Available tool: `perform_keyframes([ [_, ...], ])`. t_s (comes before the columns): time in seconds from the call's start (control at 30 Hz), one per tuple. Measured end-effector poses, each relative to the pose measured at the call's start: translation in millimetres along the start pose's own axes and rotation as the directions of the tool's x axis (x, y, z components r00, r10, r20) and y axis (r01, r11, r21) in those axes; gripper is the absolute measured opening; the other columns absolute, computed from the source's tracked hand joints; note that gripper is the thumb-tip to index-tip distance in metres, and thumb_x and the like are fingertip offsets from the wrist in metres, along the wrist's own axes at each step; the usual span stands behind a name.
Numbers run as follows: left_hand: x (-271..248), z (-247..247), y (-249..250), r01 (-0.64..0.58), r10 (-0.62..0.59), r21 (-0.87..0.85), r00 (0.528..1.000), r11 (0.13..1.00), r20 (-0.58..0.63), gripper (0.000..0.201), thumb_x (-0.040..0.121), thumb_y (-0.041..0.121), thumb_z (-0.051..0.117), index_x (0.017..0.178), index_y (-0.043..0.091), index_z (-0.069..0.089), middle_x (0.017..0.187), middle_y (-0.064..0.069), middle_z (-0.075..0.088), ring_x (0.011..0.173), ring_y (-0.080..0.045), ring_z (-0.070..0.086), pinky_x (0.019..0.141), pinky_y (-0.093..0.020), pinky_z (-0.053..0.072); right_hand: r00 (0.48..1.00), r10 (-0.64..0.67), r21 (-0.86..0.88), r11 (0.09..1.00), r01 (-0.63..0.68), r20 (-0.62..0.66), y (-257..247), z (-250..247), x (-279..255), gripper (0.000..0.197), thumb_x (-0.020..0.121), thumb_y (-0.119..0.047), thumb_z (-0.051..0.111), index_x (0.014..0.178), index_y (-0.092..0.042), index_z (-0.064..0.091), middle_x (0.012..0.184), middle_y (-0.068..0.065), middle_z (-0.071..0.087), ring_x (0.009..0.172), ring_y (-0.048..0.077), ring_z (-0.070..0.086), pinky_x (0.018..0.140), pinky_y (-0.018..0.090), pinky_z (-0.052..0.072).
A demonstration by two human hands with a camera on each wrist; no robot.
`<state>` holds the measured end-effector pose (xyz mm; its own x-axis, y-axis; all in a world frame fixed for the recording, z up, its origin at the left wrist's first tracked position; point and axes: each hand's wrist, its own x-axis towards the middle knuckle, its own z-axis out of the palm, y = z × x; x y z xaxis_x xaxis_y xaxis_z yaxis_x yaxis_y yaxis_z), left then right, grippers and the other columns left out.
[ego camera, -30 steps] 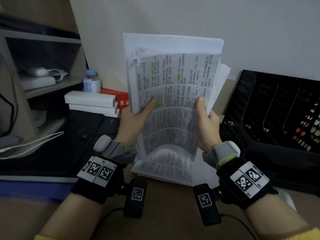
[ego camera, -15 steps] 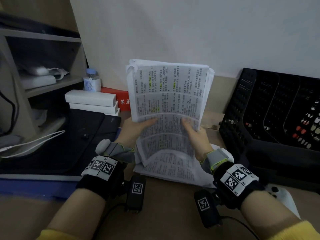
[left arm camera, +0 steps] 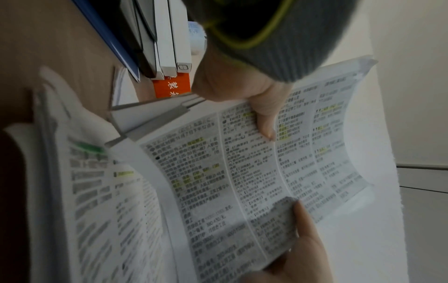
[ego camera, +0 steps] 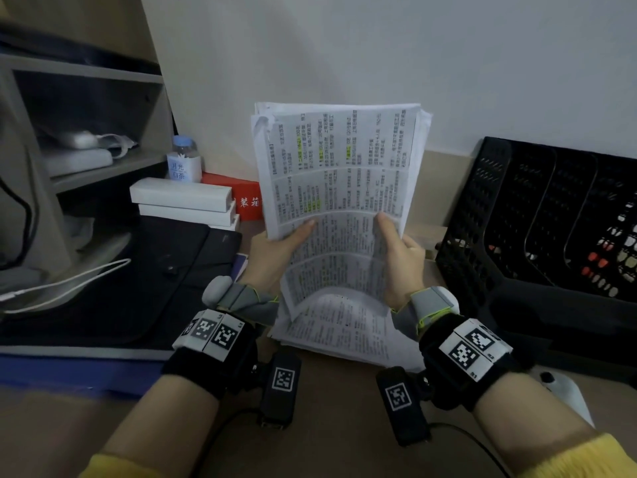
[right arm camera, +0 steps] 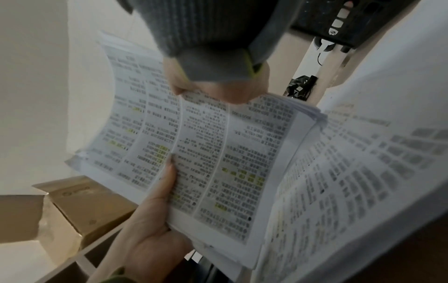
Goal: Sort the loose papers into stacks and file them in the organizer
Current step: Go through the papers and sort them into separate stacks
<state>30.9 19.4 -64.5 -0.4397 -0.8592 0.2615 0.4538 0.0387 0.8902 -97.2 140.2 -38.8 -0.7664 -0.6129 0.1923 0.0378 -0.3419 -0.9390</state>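
Observation:
A thick stack of printed papers (ego camera: 339, 174) with yellow highlights stands upright over the desk, bowed toward me. My left hand (ego camera: 275, 246) grips its left edge, thumb on the front sheet. My right hand (ego camera: 400, 250) grips the right edge the same way. The left wrist view shows the left thumb (left arm camera: 264, 118) pressed on the stack (left arm camera: 230, 172). In the right wrist view the right hand (right arm camera: 218, 90) pinches the stack's edge (right arm camera: 218, 153). More loose papers (ego camera: 344, 336) lie flat on the desk under the stack. The black mesh organizer (ego camera: 517, 219) stands to the right.
White boxes (ego camera: 179, 198), a red box (ego camera: 246, 198) and a small bottle (ego camera: 182, 157) sit at the back left. A black bag (ego camera: 120, 277) and a white cable (ego camera: 69, 284) lie left, beside a shelf unit (ego camera: 86, 108). A white device (ego camera: 565, 395) lies by my right forearm.
Both hands dropped the stack toward the desk, then lifted it slightly. Its sheets, uneven at the top a second ago, now line up more closely.

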Motion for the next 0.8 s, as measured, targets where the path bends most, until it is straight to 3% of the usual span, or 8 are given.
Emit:
perform_keyframes([
  [0.1,2,-5,-5,0.079,-0.081,0.045,0.995,0.996,0.052,0.033,0.082,0.019,0.075,0.115,0.016,0.069,0.105,0.007,0.072,0.094,-0.003,0.069,0.083,-0.022,0.057,0.997,0.073,0.009,0.997,-0.073,0.025,6,-6,2,0.028,0.088,-0.042,0.064,0.085,-0.015,0.071,0.078,-0.001,0.076,0.075,0.016,0.073,0.068,0.034,0.06],
  [0.17,5,-8,-10,0.135,-0.143,0.091,0.986,0.987,0.088,0.036,0.08,0.017,0.076,0.115,0.014,0.069,0.107,0.004,0.073,0.097,-0.01,0.07,0.086,-0.028,0.056,0.989,0.143,-0.003,0.99,-0.143,0.039,14,-11,5,0.038,0.084,-0.047,0.065,0.104,-0.015,0.069,0.098,0.007,0.075,0.09,0.026,0.072,0.082,0.046,0.057],
  [0.23,7,-10,-13,0.151,-0.162,0.117,0.983,0.982,0.091,0.038,0.079,0.013,0.077,0.116,0.012,0.069,0.107,0.001,0.073,0.097,-0.013,0.07,0.083,-0.028,0.057,0.971,0.231,-0.083,0.97,-0.227,0.054,21,-16,7,0.047,0.082,-0.043,0.069,0.118,-0.014,0.062,0.104,0.009,0.073,0.09,0.027,0.072,0.077,0.045,0.059],
  [0.33,9,-13,-14,0.167,-0.185,0.161,0.977,0.973,0.107,0.039,0.078,0.009,0.077,0.116,0.009,0.068,0.103,0.002,0.073,0.092,-0.01,0.07,0.071,-0.019,0.057,0.952,0.295,-0.186,0.943,-0.277,0.078,30,-22,7,0.019,0.089,-0.022,0.065,0.106,-0.016,0.062,0.088,0.002,0.074,0.075,0.017,0.073,0.06,0.029,0.056],
  [0.43,11,-20,-17,0.199,-0.236,0.231,0.96,0.952,0.15,0.04,0.079,0.01,0.076,0.118,0.007,0.066,0.106,0.001,0.071,0.087,-0.003,0.067,0.067,-0.012,0.054,0.952,0.302,-0.249,0.927,-0.282,0.048,35,-23,4,0.022,0.087,-0.009,0.065,0.109,-0.013,0.064,0.094,0.004,0.072,0.083,0.022,0.07,0.07,0.035,0.057],
  [0.53,12,-25,-20,0.241,-0.288,0.254,0.943,0.937,0.168,0.044,0.08,0.015,0.076,0.121,0.008,0.065,0.115,-0.003,0.07,0.097,-0.01,0.067,0.075,-0.017,0.053,0.947,0.318,-0.285,0.912,-0.294,0.043,38,-23,4,0.032,0.084,-0.001,0.066,0.114,-0.01,0.064,0.105,0.011,0.071,0.093,0.03,0.068,0.085,0.045,0.056],
  [0.67,9,-22,-22,0.212,-0.247,0.224,0.959,0.951,0.139,0.042,0.079,0.023,0.077,0.118,0.013,0.067,0.11,0.003,0.07,0.098,-0.006,0.066,0.073,-0.012,0.052,0.958,0.286,-0.253,0.929,-0.269,0.032,37,-22,1,0.018,0.084,-0.001,0.068,0.099,-0.011,0.067,0.096,0.011,0.071,0.089,0.03,0.069,0.08,0.043,0.056],
  [0.8,8,-19,-19,0.183,-0.197,0.176,0.979,0.967,0.062,0.031,0.082,0.02,0.075,0.111,0.012,0.07,0.109,-0.003,0.072,0.095,-0.014,0.069,0.085,-0.03,0.057,0.972,0.236,-0.226,0.948,-0.226,0.018,33,-20,1,0.012,0.084,-0.003,0.069,0.096,-0.007,0.069,0.093,0.012,0.073,0.084,0.03,0.071,0.077,0.044,0.058],
])
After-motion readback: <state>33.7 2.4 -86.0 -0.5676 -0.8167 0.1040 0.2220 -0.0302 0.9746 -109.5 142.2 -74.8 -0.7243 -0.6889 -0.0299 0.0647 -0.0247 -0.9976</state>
